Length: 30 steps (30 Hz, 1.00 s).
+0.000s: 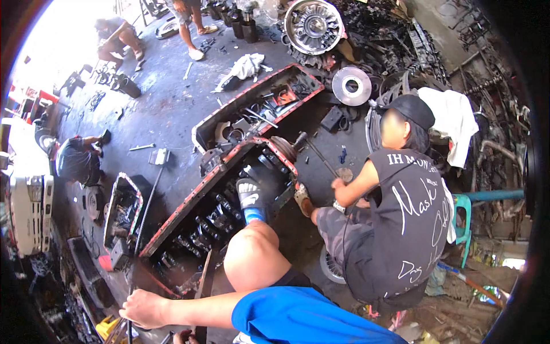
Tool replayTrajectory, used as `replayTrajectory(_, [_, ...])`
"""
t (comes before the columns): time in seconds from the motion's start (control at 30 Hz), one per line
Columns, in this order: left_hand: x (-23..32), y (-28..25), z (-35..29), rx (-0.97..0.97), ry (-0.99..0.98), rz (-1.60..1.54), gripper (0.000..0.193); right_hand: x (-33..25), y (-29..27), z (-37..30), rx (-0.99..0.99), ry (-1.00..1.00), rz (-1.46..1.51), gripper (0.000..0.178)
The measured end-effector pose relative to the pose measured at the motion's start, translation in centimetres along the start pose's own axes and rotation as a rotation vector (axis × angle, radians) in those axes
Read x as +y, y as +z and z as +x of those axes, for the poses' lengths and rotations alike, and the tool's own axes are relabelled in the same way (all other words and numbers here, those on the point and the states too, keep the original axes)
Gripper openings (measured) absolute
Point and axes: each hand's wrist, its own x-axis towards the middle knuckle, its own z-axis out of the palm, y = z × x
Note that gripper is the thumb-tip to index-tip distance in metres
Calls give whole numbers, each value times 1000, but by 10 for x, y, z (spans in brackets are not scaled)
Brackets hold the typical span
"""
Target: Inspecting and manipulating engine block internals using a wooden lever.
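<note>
My right hand (144,309), at the end of an arm in a blue sleeve, is closed around a long thin dark bar (130,329) at the lower left. The bar rises along the near left end of an engine block (197,198). The block lies with its crankshaft (213,221) exposed and red sealant along its rim. My foot in a dark sandal (250,194) rests on the block. Only the darkened fingers of what looks like my left hand (185,337) show at the lower edge; their grip is hidden.
A co-worker (395,212) in a black sleeveless shirt squats right of the block, one hand near a long-handled tool (321,156). Behind the block lies an oil pan (203,129) with loose parts. A smaller pan (139,192) stands left. Other people (117,40) are farther back.
</note>
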Motion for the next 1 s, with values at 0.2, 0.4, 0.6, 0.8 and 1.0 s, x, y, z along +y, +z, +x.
replayTrajectory(0.2, [-10, 1, -3, -21, -25, -9, 21, 5, 0, -1, 2, 8, -5, 13])
replayTrajectory(0.4, [-13, 0, -7, 6, -3, 30, 21, 2, 5, 2, 34, -11, -31, 13])
replayTrajectory(0.6, [-30, 9, -9, 33, 2, -58, 21, 2, 10, 1, 14, 21, 26, 11])
replayTrajectory(0.8, [-22, 9, -8, 1, -81, -162, 16, -4, 0, 1, 36, 24, 55, 12])
replayTrajectory(1.0, [-28, 1, -16, 21, 21, -46, 13, -17, 8, 0, -44, 4, 103, 12])
